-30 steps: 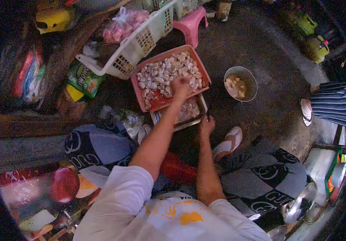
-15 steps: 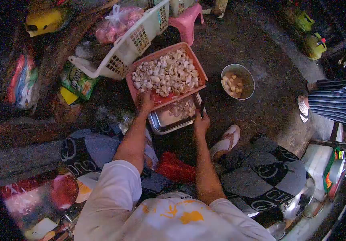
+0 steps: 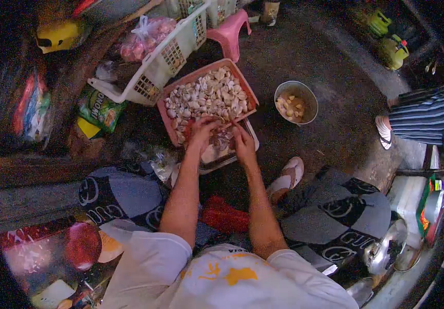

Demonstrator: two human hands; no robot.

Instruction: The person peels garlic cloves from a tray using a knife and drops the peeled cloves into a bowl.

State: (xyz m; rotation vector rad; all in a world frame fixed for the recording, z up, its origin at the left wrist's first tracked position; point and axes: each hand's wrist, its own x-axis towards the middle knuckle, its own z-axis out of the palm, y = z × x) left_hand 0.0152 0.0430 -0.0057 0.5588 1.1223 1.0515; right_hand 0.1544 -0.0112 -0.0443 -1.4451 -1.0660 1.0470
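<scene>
Whole garlic cloves (image 3: 206,98) fill most of a pink-red plastic tray (image 3: 169,122). It rests partly over a metal pan (image 3: 253,149), in which skins or cloves (image 3: 222,138) lie in front of the tray. My left hand (image 3: 201,133) is over the tray's near edge, fingers curled together toward my right hand; what they pinch is too small to make out. My right hand (image 3: 243,144) is closed beside it, fingertips almost meeting the left ones. A dark-handled knife showed in the right hand a moment ago; its handle is now mostly hidden by the fingers.
A metal bowl (image 3: 307,116) holding peeled cloves stands to the right. Behind the tray are a white plastic crate (image 3: 144,87), a pink stool (image 3: 229,36) and a tied bag (image 3: 147,38). Another person's sandalled foot (image 3: 384,131) is at right, near green gas cylinders (image 3: 393,51).
My left hand has moved right from the tray's near left corner. My right hand has moved left and up, off the pan's right side. The hands are now close together.
</scene>
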